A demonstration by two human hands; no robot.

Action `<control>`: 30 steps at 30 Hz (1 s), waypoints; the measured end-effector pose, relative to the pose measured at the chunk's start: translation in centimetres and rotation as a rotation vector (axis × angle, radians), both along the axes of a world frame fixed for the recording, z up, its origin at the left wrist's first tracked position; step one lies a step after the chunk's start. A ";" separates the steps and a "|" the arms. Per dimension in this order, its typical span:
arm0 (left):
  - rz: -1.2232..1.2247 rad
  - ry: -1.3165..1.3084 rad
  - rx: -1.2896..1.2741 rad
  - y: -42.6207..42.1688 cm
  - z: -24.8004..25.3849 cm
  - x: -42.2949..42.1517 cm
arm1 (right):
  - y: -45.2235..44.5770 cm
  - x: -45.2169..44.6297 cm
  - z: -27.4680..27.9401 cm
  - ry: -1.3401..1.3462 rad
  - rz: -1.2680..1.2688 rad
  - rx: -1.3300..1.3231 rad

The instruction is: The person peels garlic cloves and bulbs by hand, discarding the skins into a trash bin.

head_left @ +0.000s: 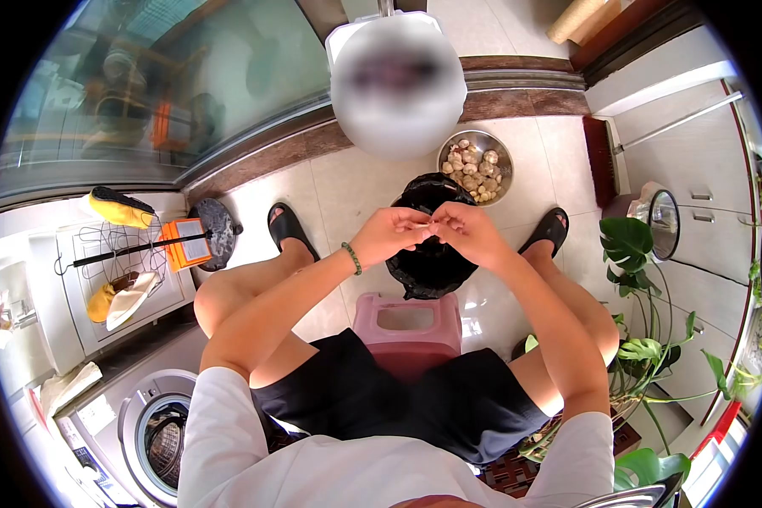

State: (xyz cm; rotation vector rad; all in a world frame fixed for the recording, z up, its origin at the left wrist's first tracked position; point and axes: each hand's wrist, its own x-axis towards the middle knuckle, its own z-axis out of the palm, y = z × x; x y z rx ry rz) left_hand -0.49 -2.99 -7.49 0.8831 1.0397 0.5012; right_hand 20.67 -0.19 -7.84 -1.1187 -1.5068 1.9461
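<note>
Above a bin lined with a black bag, my two hands meet fingertip to fingertip. My left hand, with a green bead bracelet on its wrist, is closed in a pinch on a small pale garlic clove. The fingers of my right hand pinch at the same clove from the other side; they partly hide it. Just beyond the bin, a steel bowl on the floor holds several garlic bulbs and cloves.
A pink plastic stool is between my legs, close behind the bin. Sliding glass doors line the far left. On the left are a rack with shoes and a washing machine. A leafy plant and white cabinets stand right.
</note>
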 end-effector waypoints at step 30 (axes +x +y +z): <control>0.159 -0.245 -0.321 -1.0 -1.1 0.3 | -0.9 -0.7 1.2 -0.289 0.163 0.814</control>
